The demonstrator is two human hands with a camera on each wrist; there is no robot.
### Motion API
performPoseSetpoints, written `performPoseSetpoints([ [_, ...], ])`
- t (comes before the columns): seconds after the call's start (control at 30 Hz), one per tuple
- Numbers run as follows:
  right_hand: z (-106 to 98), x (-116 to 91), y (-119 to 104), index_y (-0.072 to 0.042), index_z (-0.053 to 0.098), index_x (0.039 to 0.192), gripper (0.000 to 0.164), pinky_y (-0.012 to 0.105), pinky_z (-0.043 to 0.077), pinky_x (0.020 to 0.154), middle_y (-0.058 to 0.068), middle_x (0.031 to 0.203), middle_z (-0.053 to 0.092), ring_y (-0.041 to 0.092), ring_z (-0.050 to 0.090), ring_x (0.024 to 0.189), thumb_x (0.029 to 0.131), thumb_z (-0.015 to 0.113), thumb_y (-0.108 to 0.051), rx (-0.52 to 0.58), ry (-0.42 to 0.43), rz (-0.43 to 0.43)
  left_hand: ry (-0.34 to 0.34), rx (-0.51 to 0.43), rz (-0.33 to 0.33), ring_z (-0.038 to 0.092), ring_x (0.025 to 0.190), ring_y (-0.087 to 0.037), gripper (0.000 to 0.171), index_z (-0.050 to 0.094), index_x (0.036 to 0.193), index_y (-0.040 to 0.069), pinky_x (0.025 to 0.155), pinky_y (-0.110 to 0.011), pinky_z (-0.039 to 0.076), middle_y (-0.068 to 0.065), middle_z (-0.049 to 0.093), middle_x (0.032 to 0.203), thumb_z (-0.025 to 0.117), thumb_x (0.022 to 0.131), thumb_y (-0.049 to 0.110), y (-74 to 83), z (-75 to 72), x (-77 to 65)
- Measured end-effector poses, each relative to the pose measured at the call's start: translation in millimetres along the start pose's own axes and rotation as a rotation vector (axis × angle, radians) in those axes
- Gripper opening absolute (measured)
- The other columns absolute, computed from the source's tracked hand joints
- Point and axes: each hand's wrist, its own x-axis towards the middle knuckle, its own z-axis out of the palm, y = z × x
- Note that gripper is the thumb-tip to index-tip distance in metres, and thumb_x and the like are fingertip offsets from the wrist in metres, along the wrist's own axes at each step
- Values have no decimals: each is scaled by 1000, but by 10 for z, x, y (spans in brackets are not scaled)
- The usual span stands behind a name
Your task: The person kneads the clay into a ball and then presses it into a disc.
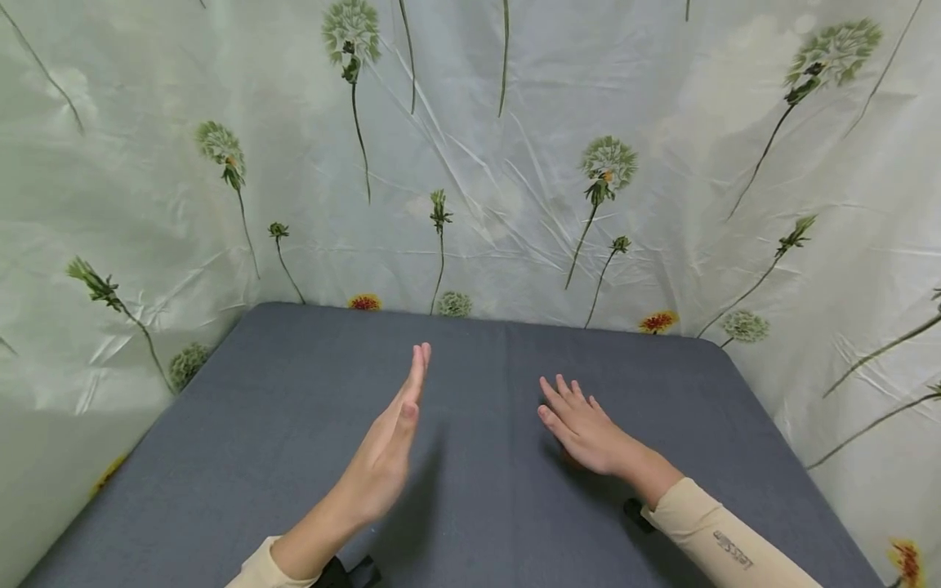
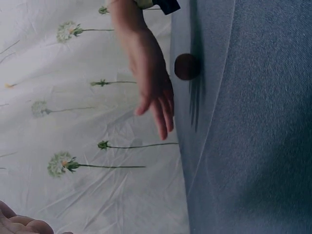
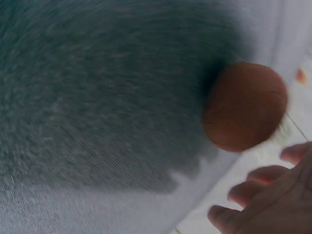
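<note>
A round reddish-brown ball (image 3: 246, 107) sits on the grey-blue cloth, apart from the fingers in the right wrist view. Just over this ball (image 2: 187, 67), as the left wrist view shows, hovers my right hand (image 1: 584, 433), palm down with fingers extended. The head view has the ball hidden beneath that hand. My left hand (image 1: 385, 445) is raised on edge above the cloth, its fingers straight and together, holding nothing. Only a bit of the left hand (image 2: 22, 224) enters the corner of its own wrist view.
The cloth-covered table (image 1: 294, 408) has a seam down its middle. A pale curtain (image 1: 500, 180) printed with dandelions hangs behind it and along both sides. A dark strap piece (image 1: 638, 516) shows under the right wrist, and another (image 1: 345, 574) by the left.
</note>
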Motion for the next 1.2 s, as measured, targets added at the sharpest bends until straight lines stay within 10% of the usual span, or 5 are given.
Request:
performPoseSetpoints([
  [0.33,296,141,89,-17,16,174,69,76,6,128,23,180,6,50,4,166,117,35,-51,-196,31,-107,-8,42,43,7,169,-22,56,-2,174,20,125,-7,9,6,4,182,15,121,27,-16,-91,23],
  [0.7,438,284,168,-28,16,174,64,79,1,125,19,181,9,47,7,167,117,34,-51,-175,10,-142,-93,66,39,-1,170,-22,64,-7,173,23,127,-10,2,5,-8,182,27,120,19,-49,-55,139],
  [1.2,460,417,150,-23,21,173,64,78,5,127,13,182,11,39,9,169,117,37,-49,-237,17,-99,-205,326,83,9,169,-20,77,0,174,23,132,-55,24,4,0,183,51,116,25,-146,32,182],
])
